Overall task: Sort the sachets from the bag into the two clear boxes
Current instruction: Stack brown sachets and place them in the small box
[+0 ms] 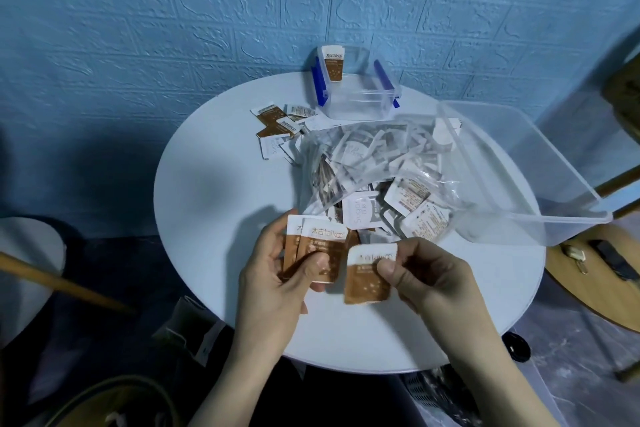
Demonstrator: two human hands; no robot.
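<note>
My left hand [277,274] grips a small stack of brown and white sachets [320,246] near the front of the round white table [214,253]. Just to its right, my right hand [426,274] pinches one brown sachet [369,279] by its upper right corner. Behind both hands lies a clear plastic bag [374,166] full of sachets, its mouth toward me. At the back stands a small clear box with blue clips [356,90], one brown sachet [334,62] leaning inside. A large clear box [519,163] sits on the right.
Several loose sachets [277,125] lie on the table left of the small box. A blue textured wall [173,28] rises behind the table. A wooden chair [623,253] stands to the right, a wooden stick [62,284] to the left.
</note>
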